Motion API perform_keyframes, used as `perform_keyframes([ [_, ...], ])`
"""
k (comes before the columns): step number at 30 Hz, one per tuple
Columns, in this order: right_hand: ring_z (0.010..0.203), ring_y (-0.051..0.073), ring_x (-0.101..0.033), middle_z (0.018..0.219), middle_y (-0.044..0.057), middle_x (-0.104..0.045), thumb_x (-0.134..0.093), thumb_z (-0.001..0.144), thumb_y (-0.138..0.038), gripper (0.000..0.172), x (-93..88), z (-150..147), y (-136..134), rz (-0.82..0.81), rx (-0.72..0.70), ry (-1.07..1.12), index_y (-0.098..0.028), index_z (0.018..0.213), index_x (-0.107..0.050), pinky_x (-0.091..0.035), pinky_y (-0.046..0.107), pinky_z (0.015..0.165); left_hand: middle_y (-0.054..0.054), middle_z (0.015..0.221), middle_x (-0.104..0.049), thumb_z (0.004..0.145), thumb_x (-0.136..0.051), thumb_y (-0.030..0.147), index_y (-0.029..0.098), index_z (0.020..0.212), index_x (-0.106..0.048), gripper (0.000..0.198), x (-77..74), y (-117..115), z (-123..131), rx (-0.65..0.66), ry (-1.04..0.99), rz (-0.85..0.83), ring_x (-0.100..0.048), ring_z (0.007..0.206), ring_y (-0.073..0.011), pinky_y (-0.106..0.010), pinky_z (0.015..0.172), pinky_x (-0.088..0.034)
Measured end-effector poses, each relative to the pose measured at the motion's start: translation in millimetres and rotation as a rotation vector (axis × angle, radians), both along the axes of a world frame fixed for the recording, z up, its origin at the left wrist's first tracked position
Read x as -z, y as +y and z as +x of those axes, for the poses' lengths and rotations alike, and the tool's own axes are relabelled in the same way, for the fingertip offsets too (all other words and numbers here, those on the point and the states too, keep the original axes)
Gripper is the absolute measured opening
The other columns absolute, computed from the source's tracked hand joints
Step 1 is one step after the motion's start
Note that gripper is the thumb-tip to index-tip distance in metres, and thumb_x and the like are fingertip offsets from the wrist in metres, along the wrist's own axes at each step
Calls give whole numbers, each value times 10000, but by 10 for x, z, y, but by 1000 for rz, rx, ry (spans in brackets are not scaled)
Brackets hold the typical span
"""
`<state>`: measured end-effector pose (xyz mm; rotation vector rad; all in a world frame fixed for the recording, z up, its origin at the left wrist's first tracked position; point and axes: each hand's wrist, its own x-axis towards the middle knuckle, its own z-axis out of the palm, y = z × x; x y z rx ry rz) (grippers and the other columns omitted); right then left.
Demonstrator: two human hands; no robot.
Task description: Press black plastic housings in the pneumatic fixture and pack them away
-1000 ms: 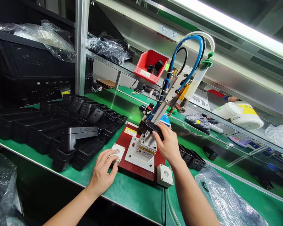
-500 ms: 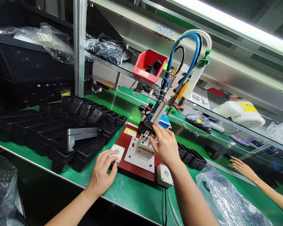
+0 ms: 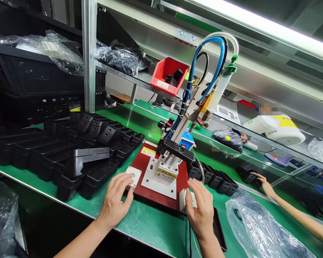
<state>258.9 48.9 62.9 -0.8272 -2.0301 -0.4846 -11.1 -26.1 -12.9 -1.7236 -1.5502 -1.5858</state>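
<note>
A small dispensing machine (image 3: 190,107) with blue hoses and a syringe stands on a red base plate (image 3: 156,191). A black plastic housing (image 3: 176,149) sits on its fixture, free of my hands. My left hand (image 3: 115,202) rests with its fingers spread on the left white button box (image 3: 131,175). My right hand (image 3: 200,208) lies flat, fingers out, on the right white button box (image 3: 183,200). Neither hand holds anything.
Rows of black housings (image 3: 70,150) fill the green bench at left; a short row (image 3: 215,179) lies right of the machine. A clear plastic bag (image 3: 258,225) is at lower right. Another person's hand (image 3: 261,181) reaches a black part. A red bin (image 3: 169,75) sits on the shelf.
My right hand let go of the black housing on the fixture and dropped down onto the right button box. Another person's arm has reached further in from the right.
</note>
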Motion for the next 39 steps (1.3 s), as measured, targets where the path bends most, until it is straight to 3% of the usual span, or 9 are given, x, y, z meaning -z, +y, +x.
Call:
perform_keyframes([
  [3,928,217,-640,1012,76,-691,-506,934,-192,217,218,115,-92,-63,3,-44,-180,1132,-594,-469,391,823,-104,1143,-610,850,-548,60,172,1084,-553,259,6,-6,3,-11,19,-10,-525,1161,-255,-439,959,-467],
  [8,1007,209,-619,1096,107,-661,-512,932,-179,247,460,184,-153,-47,-5,8,-151,1164,-591,-486,346,854,-107,1153,-616,850,-554,70,166,1088,-555,257,-2,-6,18,-44,62,-24,-526,1160,-263,-434,950,-455],
  [13,965,216,-618,1035,108,-659,-527,924,-186,212,595,216,-184,9,54,117,-150,1117,-607,-480,355,872,-107,1139,-633,854,-582,115,161,1098,-557,250,-12,8,43,-118,111,-33,-537,1147,-275,-422,916,-447],
  [18,912,219,-619,964,98,-665,-516,932,-233,149,605,183,-199,16,142,137,-158,1019,-613,-458,358,826,-101,1089,-661,848,-607,163,154,1051,-565,207,-16,28,63,-197,163,-34,-564,1100,-286,-419,882,-442],
  [26,820,211,-602,845,63,-646,-522,924,-230,71,571,117,-107,-4,173,151,-183,902,-571,-435,352,745,-93,999,-657,824,-632,213,154,1034,-564,229,-63,120,66,-284,227,-66,-583,999,-292,-431,831,-435],
  [33,995,223,-592,1035,109,-625,-507,913,-144,122,714,179,-127,-57,-5,290,-170,996,-592,-481,392,866,-123,1143,-609,843,-590,142,154,1184,-505,352,4,86,35,-136,149,-52,-547,1117,-277,-439,938,-448],
  [39,1034,230,-592,1084,110,-624,-511,921,-189,148,767,201,-134,-165,-26,396,-177,1039,-599,-478,424,905,-129,1168,-589,844,-593,118,154,1190,-496,360,10,71,26,-82,111,-34,-527,1145,-274,-462,967,-458],
])
